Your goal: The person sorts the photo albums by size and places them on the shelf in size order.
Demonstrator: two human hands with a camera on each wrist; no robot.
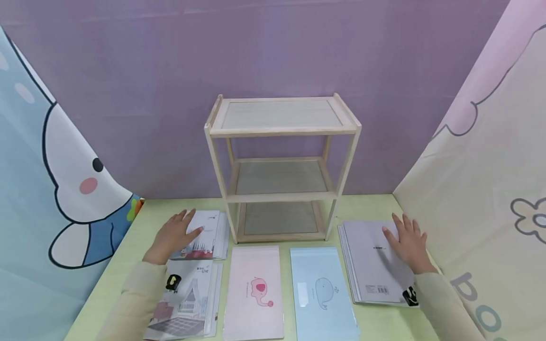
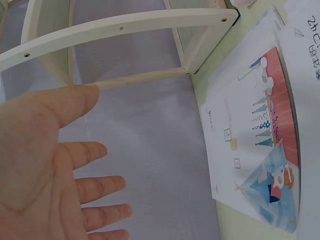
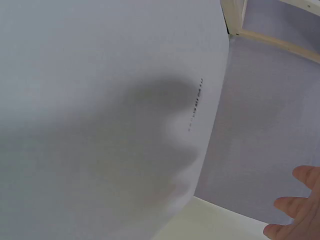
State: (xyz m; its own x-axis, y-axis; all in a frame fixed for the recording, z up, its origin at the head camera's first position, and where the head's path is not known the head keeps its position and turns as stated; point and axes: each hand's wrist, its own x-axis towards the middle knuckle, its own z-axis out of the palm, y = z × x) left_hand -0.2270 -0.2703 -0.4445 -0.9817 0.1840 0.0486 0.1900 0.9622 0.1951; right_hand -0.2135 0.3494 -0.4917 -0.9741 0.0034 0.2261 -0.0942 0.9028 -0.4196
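Note:
My left hand (image 1: 174, 237) is spread with fingers extended above the left edge of a stack of illustrated books (image 1: 204, 237); in the left wrist view the palm (image 2: 35, 165) shows with nothing in it, the illustrated cover (image 2: 250, 135) to its right. My right hand (image 1: 407, 244), fingers spread, hovers over a thick stack of grey-white books (image 1: 367, 260) and casts a shadow on the top cover. In the right wrist view only some fingertips (image 3: 295, 205) show beside that pale cover (image 3: 100, 60). Neither hand holds anything.
A three-tier wooden shelf (image 1: 281, 196) stands at the table's back centre. In front lie a pink elephant book (image 1: 253, 293) and a blue whale book (image 1: 324, 293). Another illustrated stack (image 1: 187, 303) lies front left. Purple cloth (image 1: 170, 94) hangs behind, with patterned cloths at both sides.

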